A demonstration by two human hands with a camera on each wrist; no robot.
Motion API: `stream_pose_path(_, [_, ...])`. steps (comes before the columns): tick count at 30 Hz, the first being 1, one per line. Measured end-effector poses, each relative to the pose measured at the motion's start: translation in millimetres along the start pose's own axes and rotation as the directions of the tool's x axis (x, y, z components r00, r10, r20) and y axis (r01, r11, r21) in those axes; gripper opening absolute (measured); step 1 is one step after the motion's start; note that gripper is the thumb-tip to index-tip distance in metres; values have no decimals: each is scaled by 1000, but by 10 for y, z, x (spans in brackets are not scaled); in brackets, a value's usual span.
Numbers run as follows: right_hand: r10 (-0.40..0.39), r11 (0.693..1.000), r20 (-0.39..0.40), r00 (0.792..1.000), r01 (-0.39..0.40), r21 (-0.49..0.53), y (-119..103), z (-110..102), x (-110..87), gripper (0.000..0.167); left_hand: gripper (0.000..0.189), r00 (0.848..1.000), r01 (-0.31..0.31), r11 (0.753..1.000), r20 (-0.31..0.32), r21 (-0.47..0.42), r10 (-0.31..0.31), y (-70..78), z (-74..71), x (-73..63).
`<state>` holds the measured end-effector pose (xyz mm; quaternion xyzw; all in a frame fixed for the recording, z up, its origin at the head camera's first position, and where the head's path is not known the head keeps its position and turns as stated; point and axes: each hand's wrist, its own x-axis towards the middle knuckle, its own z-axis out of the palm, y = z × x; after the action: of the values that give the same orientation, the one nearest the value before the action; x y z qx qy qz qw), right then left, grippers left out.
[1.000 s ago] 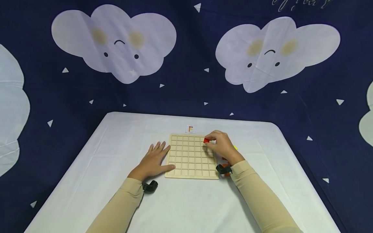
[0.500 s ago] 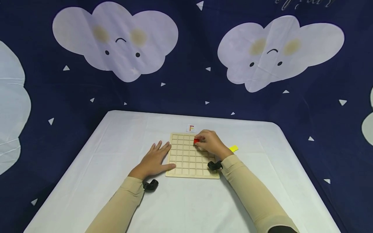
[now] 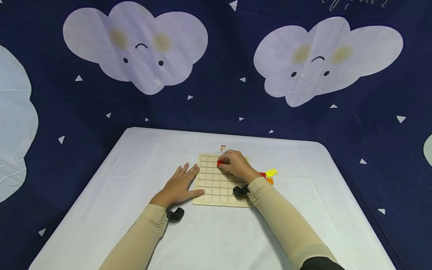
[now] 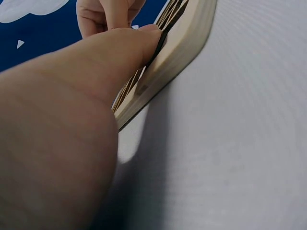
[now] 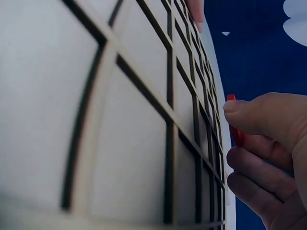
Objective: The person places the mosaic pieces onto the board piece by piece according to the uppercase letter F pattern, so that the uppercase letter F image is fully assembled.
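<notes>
A wooden grid board (image 3: 212, 183) lies on the white table, its square cells divided by thin raised strips. My right hand (image 3: 237, 165) pinches a red square tile (image 3: 220, 164) over the upper part of the board. In the right wrist view the red tile (image 5: 236, 127) sits between thumb and fingers, close to the grid; whether it touches a cell I cannot tell. My left hand (image 3: 179, 186) rests at the board's left edge with fingers spread, the thumb (image 4: 139, 45) lying over the rim.
A small printed card (image 3: 222, 148) with a coloured grid pattern lies behind the board. Right of the board are loose tiles: a yellow tile (image 3: 271, 173), an orange tile (image 3: 270, 181) and a red tile (image 3: 262, 174), partly behind the right forearm. A dark cloud-patterned cloth (image 3: 216, 105) hangs behind the table.
My right hand has carried the red tile leftward across the upper part of the board. More of the loose tiles now show beside the forearm. My left hand has stayed in place.
</notes>
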<state>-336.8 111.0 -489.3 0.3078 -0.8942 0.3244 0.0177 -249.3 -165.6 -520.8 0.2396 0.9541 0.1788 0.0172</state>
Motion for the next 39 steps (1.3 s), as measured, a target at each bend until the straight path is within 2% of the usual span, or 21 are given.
stream_pose_path(10, [-17, 998, 9, 1000, 18, -64, -19, 92, 63, 24, 104, 1000, -3, 1000, 5, 5, 3, 8, 6, -3])
stream_pose_path(17, [22, 995, 18, 1000, -20, -94, -30, 119, 70, 26, 103, 1000, -2, 1000, 12, 12, 1, 14, 5, 2])
stream_pose_path(24, [37, 996, 6, 999, -36, -80, -31, 119, 73, 31, 103, 1000, -9, 1000, 8, 13, 9, 13, -3, 5])
stream_pose_path(31, [15, 998, 8, 1000, -15, -59, -29, 119, 61, 27, 103, 1000, -6, 1000, 9, 21, 6, 9, -22, -3])
stream_pose_path(39, [26, 999, 12, 1000, -25, -42, -22, 131, 47, 26, 104, 1000, -5, 1000, 16, 26, 4, -3, -4, 14])
